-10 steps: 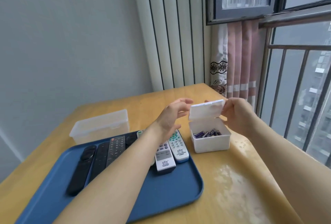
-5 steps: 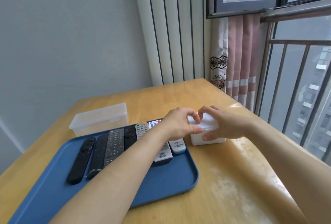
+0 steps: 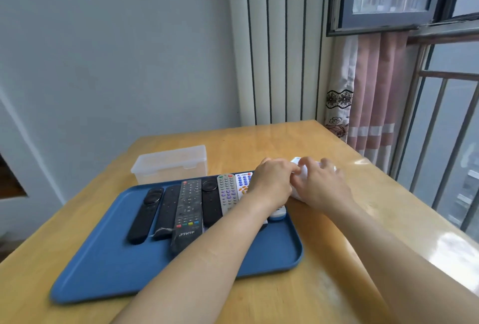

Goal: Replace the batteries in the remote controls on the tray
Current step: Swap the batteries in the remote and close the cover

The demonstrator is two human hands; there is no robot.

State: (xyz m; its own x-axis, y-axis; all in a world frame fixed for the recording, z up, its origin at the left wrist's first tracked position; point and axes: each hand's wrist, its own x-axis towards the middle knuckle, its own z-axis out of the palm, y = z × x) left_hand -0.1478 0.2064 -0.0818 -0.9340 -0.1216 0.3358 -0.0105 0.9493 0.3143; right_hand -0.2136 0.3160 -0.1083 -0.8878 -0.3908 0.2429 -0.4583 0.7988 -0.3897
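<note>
Wooden table (image 3: 259,139), window side to the right. One blue tray (image 3: 129,272) on the near left. Seven remote controls lie side by side on it, long axes running near to far:
- four black: slim black remote (image 3: 146,213), second black remote (image 3: 167,208), large buttoned remote (image 3: 188,213), ring-topped black remote (image 3: 210,200)
- one grey remote (image 3: 227,192)
- two white: white remote (image 3: 243,183) and a last white remote (image 3: 277,213), both partly under the left forearm

One clear lidded container (image 3: 171,165) sits just beyond the tray's far edge.

One small white box (image 3: 296,163) sits on the table just right of the tray's far right corner, mostly covered. The left hand (image 3: 272,184) and right hand (image 3: 321,186) have their fingers curled round it from either side, clasping it.
</note>
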